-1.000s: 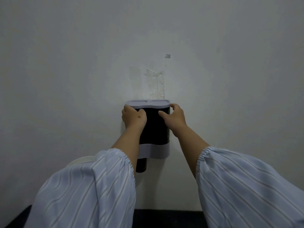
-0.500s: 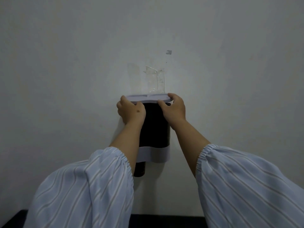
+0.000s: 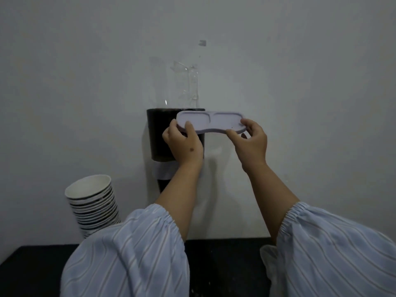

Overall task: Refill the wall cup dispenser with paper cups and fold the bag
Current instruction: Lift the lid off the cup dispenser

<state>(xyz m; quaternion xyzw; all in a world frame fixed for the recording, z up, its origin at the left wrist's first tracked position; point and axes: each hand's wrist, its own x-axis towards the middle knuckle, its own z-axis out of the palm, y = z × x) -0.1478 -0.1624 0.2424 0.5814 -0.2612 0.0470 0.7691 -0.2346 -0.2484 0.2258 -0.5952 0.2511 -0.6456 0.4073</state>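
Both hands grasp the lid [image 3: 211, 121], left hand [image 3: 184, 142] pinching its left end, right hand [image 3: 250, 140] its right, long axis level and shifted right of the open dispenser [image 3: 160, 133]. Cups [image 3: 92, 202], seemingly on the table [image 3: 32, 264], stand below-left of the dispenser, nearer the left hand.

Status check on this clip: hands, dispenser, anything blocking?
Left hand and right hand each grip an end of the lid. Lid off, dispenser open on top. Cup stack waits at left. Nothing blocking.

Black wall dispenser [image 3: 159, 133] stands open; its lilac lid [image 3: 211, 121] held level, off right; striped paper cups [image 3: 92, 205] stacked lower-left.
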